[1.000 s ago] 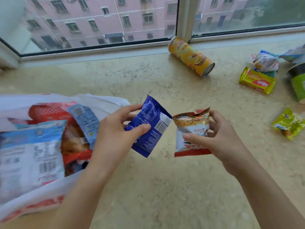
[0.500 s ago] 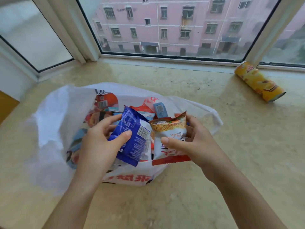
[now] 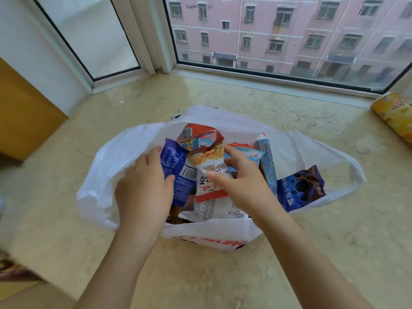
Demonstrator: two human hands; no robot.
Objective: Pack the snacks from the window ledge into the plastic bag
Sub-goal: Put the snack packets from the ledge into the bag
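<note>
On the polished beige stone window ledge (image 3: pixel 223 275) a white plastic carrier bag (image 3: pixel 116 157) lies with its mouth held wide and is already partly filled with packets. Over the left side of that mouth, a dark blue foil snack packet (image 3: pixel 176 172) is gripped by the left hand (image 3: pixel 142 192), the thumb curled across its face and the fingers (image 3: pixel 153 152) wrapped behind it. Just beside it, touching along one edge, a white and red noodle-snack packet (image 3: pixel 209 172) is pinched by the right hand (image 3: pixel 243 186) between thumb and fingers. Both packets are held inside the opening, above the pile; whether they already rest on it cannot be told. The placing step is judged to be in hand. Next, both grips need to be loosened so the packets drop clear of the bag's rim. At the far right a yellow cardboard crisp tube (image 3: pixel 394 117) is still left lying on the ledge, and a reach well across will be called for.
</note>
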